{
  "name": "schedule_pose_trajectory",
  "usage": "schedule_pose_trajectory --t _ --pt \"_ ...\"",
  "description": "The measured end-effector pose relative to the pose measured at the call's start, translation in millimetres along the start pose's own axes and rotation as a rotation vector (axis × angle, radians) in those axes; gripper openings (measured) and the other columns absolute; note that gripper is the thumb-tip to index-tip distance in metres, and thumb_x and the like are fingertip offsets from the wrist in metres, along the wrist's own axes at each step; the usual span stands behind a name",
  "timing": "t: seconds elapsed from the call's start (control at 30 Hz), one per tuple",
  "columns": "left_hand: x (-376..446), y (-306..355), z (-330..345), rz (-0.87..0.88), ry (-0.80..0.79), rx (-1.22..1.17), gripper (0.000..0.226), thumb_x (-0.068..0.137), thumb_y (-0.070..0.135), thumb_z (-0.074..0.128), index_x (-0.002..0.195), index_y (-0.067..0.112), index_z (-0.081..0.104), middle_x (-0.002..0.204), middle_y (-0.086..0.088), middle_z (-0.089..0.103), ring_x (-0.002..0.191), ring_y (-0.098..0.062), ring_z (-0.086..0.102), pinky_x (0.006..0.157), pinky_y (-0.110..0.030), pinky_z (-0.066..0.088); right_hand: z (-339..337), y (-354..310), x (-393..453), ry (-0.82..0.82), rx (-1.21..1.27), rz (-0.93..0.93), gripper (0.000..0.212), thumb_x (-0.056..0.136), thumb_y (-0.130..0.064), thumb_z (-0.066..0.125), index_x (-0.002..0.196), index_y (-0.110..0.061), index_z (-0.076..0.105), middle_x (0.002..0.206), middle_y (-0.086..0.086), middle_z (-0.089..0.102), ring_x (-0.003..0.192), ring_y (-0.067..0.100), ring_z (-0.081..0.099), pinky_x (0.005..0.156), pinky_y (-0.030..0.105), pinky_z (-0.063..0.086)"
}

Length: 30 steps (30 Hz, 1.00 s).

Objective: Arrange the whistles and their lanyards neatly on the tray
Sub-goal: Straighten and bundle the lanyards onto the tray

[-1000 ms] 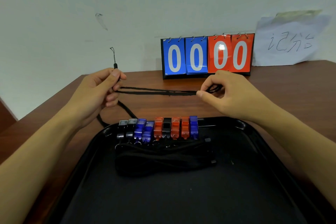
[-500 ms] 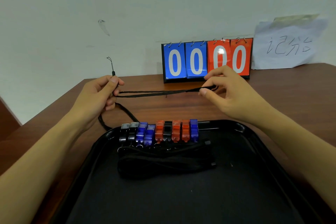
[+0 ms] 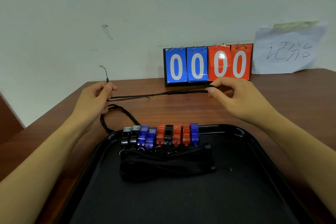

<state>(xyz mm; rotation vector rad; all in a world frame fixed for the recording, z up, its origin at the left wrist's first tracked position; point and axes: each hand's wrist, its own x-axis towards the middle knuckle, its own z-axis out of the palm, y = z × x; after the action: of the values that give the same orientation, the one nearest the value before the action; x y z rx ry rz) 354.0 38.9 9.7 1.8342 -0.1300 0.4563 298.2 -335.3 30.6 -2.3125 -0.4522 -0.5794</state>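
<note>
Left hand: your left hand point(image 3: 94, 102) is pinching one end of the black lanyard point(image 3: 158, 94), fingers closed on it.
Right hand: your right hand point(image 3: 236, 96) is pinching the other end, closed on the cord.
Lanyard: it is stretching between your two hands above the wooden table point(image 3: 181, 111), with a loop hanging down beside the left hand.
Whistles: the whistles point(image 3: 160, 135) are standing in a row at the far edge of the black tray point(image 3: 241, 132), below your hands.
Bundle: the folded lanyards point(image 3: 167, 165) are lying just in front of the row.

Evenly lit, soft shadows under the hands; glare spot on the red scoreboard card point(image 3: 220, 56); wide-angle bending at edges, slight overall softness.
</note>
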Motion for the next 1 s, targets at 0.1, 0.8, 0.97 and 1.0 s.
schedule_pose_trajectory --t 0.1,0.8,0.97,1.0 --pt "1.5 -5.5 -0.8 -0.012 0.017 0.061 0.026 0.107 0.033 0.052 0.092 0.025 0.072 0.075 0.001 0.046 0.050 -0.012 0.035 0.054 -0.026 0.032 -2.4 -2.5 -0.4 0.026 0.127 0.022 0.009 0.098 -0.029 0.063 0.102 -0.030 0.071 0.099 -0.017 0.071 0.101 -0.004 0.063 0.080 0.008 0.048" --pt "-2.2 -2.4 3.8 -0.071 -0.035 -0.035 0.028 0.109 0.030 0.048 0.092 0.019 0.067 0.082 0.000 0.059 0.049 -0.008 0.041 0.046 -0.021 0.038 -1.5 -15.6 -5.4 -0.063 0.705 0.124 0.023 0.098 -0.032 0.055 0.101 -0.022 0.075 0.079 -0.004 0.067 0.077 0.015 0.058 0.076 0.032 0.051" --pt "-6.5 11.4 5.3 -0.161 -0.140 -0.421 0.025 0.110 0.025 0.045 0.093 0.018 0.062 0.078 0.004 0.065 0.041 -0.005 0.038 0.042 -0.017 0.035 1.4 -14.0 -6.0 -0.002 0.497 0.117 0.023 0.103 -0.030 0.052 0.101 -0.028 0.075 0.070 -0.009 0.064 0.067 0.004 0.058 0.069 0.024 0.051" --pt "-6.2 11.4 4.9 -0.157 -0.161 -0.441 0.024 0.110 0.025 0.045 0.094 0.017 0.061 0.073 0.005 0.059 0.039 -0.004 0.035 0.040 -0.017 0.033 1.8 -14.1 -5.6 0.003 0.487 0.124 0.023 0.103 -0.029 0.052 0.101 -0.027 0.075 0.070 -0.010 0.064 0.067 0.002 0.058 0.067 0.023 0.051"
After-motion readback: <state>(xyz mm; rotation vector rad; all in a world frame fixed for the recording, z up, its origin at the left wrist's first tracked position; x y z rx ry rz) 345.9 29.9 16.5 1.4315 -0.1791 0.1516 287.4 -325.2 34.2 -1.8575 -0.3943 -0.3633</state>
